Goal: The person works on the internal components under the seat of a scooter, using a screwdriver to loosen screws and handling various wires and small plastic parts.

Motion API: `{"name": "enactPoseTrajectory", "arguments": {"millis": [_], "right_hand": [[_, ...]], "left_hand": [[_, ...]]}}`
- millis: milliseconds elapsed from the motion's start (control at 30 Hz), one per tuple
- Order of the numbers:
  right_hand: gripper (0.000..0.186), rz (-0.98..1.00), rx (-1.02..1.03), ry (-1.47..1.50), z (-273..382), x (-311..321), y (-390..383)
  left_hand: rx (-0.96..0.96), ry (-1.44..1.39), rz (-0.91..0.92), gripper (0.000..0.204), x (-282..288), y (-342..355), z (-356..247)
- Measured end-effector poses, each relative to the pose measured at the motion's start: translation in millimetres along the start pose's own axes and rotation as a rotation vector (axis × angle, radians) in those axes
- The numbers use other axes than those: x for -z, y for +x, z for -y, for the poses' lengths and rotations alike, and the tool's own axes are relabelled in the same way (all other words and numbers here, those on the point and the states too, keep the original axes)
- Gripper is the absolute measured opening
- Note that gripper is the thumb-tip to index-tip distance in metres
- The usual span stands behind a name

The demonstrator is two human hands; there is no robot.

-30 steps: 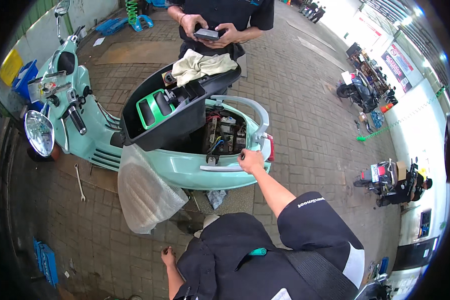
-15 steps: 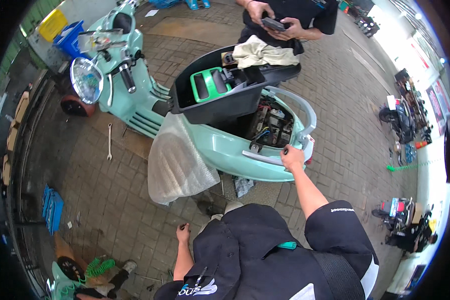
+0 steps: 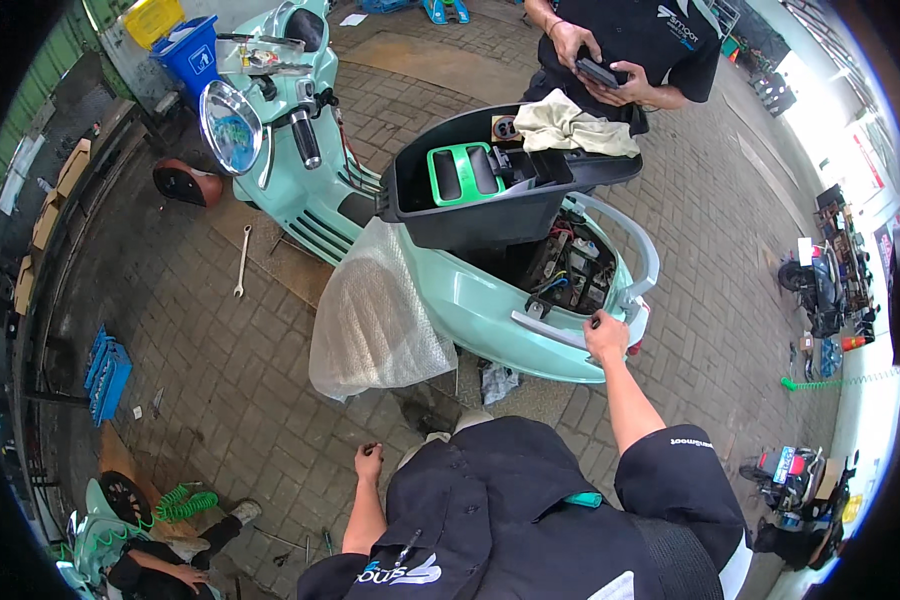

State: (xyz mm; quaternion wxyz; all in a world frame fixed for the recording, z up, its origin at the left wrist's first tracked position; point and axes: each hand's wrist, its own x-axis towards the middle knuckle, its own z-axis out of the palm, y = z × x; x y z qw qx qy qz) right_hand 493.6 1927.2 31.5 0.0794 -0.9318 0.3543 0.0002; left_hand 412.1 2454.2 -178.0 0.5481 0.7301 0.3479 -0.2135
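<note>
A mint-green scooter (image 3: 485,318) stands before me with its black storage bucket (image 3: 470,232) lifted above the open body. Wires and electrical parts (image 3: 582,270) show in the cavity beneath. At the rear, my right hand (image 3: 607,340) is closed around the near side of the grey grab rail (image 3: 548,330); a small dark piece shows by its thumb. The rail's far side (image 3: 642,240) curves behind. My left hand (image 3: 368,462) hangs low by my side, fingers curled, with something dark at them that I cannot make out.
Bubble wrap (image 3: 380,320) covers the scooter's near side. A wrench (image 3: 243,262) lies on the brick floor. Opposite me, a person (image 3: 630,60) holds a dark device. A light cloth (image 3: 575,128) drapes over the seat end. Another person (image 3: 170,570) works at lower left beside a green coiled hose (image 3: 185,503).
The view has shifted, so the scooter and the opposite person appear farther right and slightly lower. My right hand stays on the rail, and my left hand still hangs with its fingers curled.
</note>
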Motion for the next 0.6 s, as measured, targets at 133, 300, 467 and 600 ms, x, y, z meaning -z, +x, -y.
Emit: {"name": "enactPoseTrajectory", "arguments": {"millis": [133, 300, 467, 600], "right_hand": [[0.021, -0.007, 0.001, -0.026, 3.3, 1.3, -1.0], [0.024, -0.003, 0.031, -0.049, 2.5, 6.0, -1.3], [0.023, -0.025, 0.030, -0.045, 4.4, 2.9, 0.6], [0.024, -0.069, 0.060, -0.022, 4.9, -9.3, 3.4]], "left_hand": [[0.011, -0.043, 0.011, 0.029, 2.4, 3.3, 4.9], [-0.003, -0.050, -0.009, 0.030, -1.3, 1.7, 1.7], [-0.021, -0.061, -0.044, 0.029, 2.4, 9.4, 6.2], [-0.027, 0.006, -0.029, 0.031, 4.8, 12.3, 8.9]]}}
